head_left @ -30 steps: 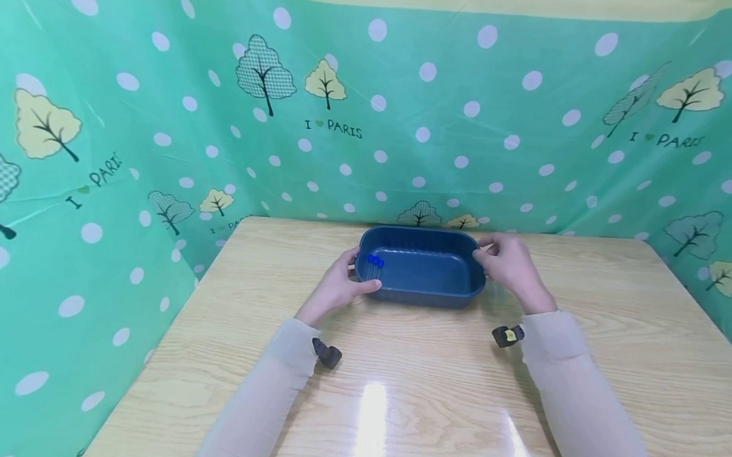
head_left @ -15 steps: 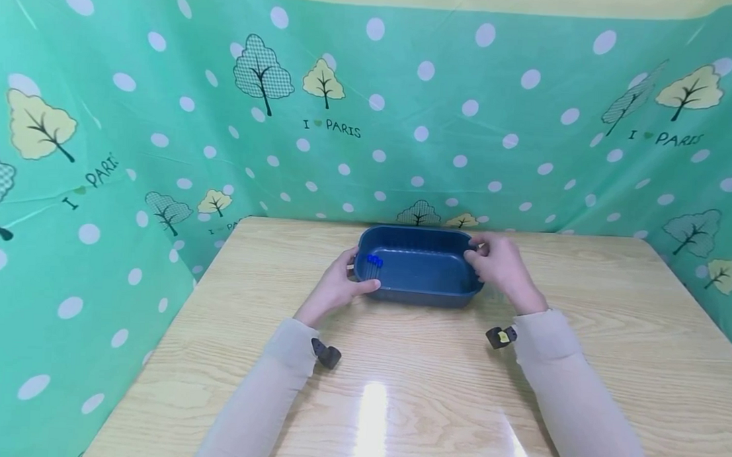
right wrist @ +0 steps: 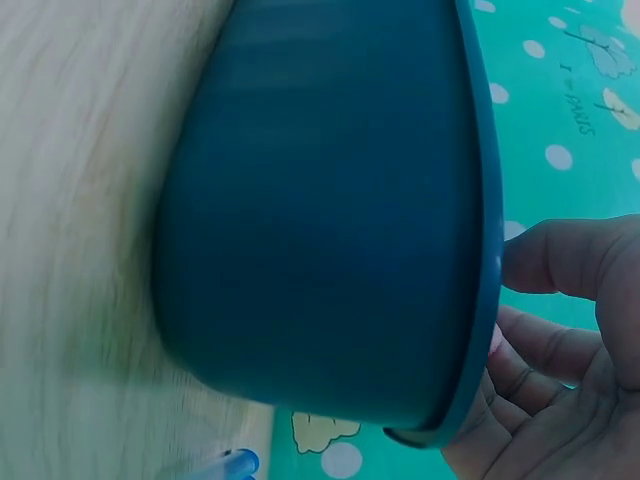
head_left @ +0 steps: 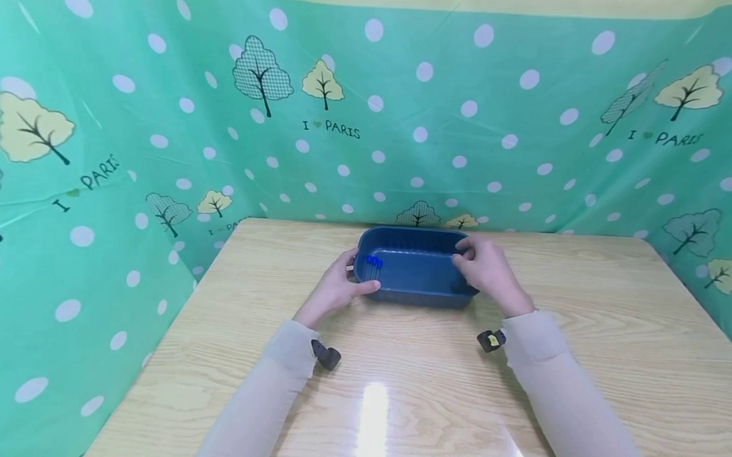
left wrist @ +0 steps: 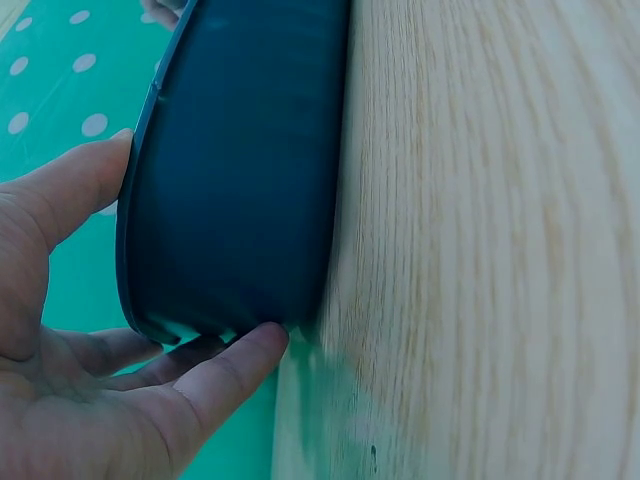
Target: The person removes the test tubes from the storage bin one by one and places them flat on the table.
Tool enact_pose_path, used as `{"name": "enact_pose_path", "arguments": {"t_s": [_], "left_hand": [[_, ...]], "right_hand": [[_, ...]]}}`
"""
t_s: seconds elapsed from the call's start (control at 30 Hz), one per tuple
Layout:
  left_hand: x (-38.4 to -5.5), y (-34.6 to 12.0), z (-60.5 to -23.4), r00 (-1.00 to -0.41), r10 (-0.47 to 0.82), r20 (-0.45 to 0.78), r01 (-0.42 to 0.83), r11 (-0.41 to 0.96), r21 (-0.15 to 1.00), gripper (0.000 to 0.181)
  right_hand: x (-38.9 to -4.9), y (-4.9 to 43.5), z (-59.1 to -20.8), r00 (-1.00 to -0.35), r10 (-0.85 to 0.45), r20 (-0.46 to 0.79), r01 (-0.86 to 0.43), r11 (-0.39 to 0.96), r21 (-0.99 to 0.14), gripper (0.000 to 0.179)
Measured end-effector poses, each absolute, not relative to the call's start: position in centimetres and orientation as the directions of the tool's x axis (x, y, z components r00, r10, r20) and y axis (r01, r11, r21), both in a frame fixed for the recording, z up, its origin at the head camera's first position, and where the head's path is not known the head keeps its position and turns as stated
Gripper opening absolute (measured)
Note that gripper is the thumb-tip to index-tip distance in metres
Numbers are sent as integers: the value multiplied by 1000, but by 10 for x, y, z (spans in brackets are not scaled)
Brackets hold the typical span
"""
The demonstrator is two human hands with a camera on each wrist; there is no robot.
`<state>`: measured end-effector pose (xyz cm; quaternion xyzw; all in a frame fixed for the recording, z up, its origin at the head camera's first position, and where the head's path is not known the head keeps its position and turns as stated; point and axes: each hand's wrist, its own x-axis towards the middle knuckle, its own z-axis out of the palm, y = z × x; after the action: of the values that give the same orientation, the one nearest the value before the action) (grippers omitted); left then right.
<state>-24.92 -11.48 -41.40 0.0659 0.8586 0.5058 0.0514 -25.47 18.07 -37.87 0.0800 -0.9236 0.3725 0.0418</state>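
A dark blue oblong plastic basin [head_left: 421, 274] stands upright near the table's back edge. My left hand [head_left: 338, 285] grips its left end, thumb on the rim and the other fingers round the outside wall, as the left wrist view [left wrist: 95, 390] shows. Inside, at the left end, lie several slim pen-like sticks with blue ends [head_left: 374, 261]. Over the basin's right end is my right hand [head_left: 484, 267], with a gap between thumb and forefinger. In the right wrist view its fingers [right wrist: 545, 345] bend behind the rim; I see nothing held, though their tips are partly hidden.
A blue-capped, pen-like thing [right wrist: 240, 464] shows at the bottom of the right wrist view, largely cut off. The wood-grain table [head_left: 421, 378] extends on both sides. Green dotted cloth [head_left: 404, 169] hangs right behind it and along the left.
My right hand has moved left from the basin's right rim to over its right end. The left hand and the basin have hardly shifted.
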Motion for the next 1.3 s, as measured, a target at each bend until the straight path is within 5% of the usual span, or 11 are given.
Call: {"name": "enact_pose_path", "arguments": {"t_s": [1.3], "left_hand": [[-251,-114,-416,-986,162,-31,50,473,880,92]], "right_hand": [[-266,119,-395,-975,-200,94,-213,743,-634,35]]}}
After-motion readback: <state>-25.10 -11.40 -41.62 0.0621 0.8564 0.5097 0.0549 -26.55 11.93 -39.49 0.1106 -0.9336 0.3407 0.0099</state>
